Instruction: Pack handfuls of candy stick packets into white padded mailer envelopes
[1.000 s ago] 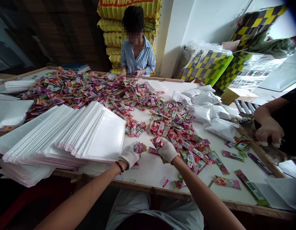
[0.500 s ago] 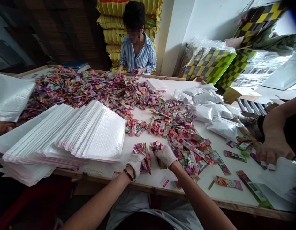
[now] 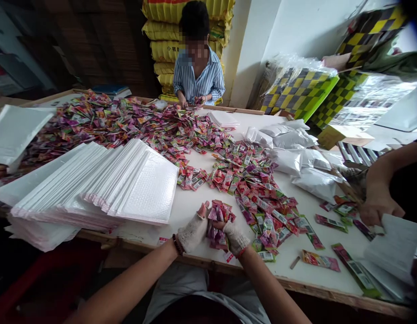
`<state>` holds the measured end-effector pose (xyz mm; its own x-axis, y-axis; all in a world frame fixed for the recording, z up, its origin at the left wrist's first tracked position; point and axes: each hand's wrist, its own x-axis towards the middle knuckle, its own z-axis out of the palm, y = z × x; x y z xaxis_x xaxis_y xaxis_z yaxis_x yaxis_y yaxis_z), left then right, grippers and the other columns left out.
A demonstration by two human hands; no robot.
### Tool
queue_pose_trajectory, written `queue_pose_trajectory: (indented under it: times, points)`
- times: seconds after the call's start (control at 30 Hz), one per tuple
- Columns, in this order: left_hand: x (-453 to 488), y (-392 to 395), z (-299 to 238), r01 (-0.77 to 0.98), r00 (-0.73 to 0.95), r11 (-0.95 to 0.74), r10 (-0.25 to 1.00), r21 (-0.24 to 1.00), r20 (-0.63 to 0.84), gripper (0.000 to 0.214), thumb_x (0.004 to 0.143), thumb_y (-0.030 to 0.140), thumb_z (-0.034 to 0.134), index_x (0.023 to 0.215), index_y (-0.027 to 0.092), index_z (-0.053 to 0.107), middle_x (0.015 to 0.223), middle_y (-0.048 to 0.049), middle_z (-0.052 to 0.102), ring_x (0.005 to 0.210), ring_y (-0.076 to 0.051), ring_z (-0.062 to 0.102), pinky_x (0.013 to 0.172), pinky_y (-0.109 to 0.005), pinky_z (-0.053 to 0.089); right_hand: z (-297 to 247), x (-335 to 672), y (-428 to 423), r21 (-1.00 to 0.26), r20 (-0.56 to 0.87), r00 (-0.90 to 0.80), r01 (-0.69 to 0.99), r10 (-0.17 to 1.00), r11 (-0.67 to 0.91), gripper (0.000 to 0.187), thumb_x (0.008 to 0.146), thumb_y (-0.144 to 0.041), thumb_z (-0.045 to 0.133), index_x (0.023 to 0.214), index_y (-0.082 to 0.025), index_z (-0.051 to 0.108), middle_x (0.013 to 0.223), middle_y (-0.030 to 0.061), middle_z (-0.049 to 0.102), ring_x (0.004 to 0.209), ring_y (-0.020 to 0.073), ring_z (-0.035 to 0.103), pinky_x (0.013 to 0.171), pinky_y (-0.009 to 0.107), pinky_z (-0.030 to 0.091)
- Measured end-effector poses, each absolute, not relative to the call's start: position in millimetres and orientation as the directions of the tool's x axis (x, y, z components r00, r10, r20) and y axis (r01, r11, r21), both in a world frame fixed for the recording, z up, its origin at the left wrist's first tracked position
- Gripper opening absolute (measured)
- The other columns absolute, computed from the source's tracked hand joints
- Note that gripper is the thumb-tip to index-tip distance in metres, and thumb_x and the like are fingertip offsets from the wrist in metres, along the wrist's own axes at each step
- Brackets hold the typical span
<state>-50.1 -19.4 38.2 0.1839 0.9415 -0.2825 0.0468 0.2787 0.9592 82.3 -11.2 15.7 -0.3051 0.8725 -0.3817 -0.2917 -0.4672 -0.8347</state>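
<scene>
A bunch of small pink and purple snack packets (image 3: 219, 211) is between my two gloved hands, just above the table's near edge. My left hand (image 3: 194, 230) presses against the bunch's left side, its bare fingertips pointing up. From the right, my right hand (image 3: 234, 235) closes round it, with a finger across the front. The lower part of my left fingers is hidden behind the bunch. Close by on the right lies a loose heap of pink and green packets (image 3: 258, 198). A red-and-white label (image 3: 228, 256) lies below my hands.
White bubble mailers (image 3: 147, 184) are stacked at left. A large packet pile (image 3: 127, 119) spreads behind them. Filled white mailers (image 3: 289, 157) lie at right. A person in a striped shirt (image 3: 199, 81) works opposite; another person's hand (image 3: 380, 209) holds a white mailer (image 3: 397, 247) at right.
My hands, each with its own bunch before, have come together, and the packets now form one upright bunch. The co-worker's hand at right has shifted slightly left with the mailer.
</scene>
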Motion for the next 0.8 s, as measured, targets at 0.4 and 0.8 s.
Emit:
queue_pose_trajectory:
  times: [0.4,0.8]
  points:
    - [-216.1,-23.0,79.1,0.954,0.024,-0.088,0.975,-0.287,-0.219,0.025,0.08,0.005,0.048,0.087,0.015,0.069,0.098,-0.0165,0.06,0.094,-0.029,0.055,0.078,-0.043,0.042,2.5,84.6,-15.5,-0.702,-0.518,-0.352,-0.345,0.779,-0.623,0.066,0.055,-0.03,0.084,0.114,-0.023,0.055,0.069,-0.0036,0.069,0.056,0.0212,0.068,0.053,0.035,0.058]
    - [-93.9,-29.8,60.9,0.97,0.215,-0.197,0.969,0.145,-0.125,0.041,0.083,0.047,0.054,0.11,0.017,0.062,0.095,-0.0124,0.063,0.085,-0.027,0.061,0.073,-0.035,0.046,22.6,134.7,-13.3,-0.984,-0.073,-0.223,-0.143,0.972,-0.106,0.076,0.059,-0.025,0.08,0.128,-0.021,0.049,0.115,0.0085,0.067,0.101,0.026,0.065,0.088,0.04,0.053]
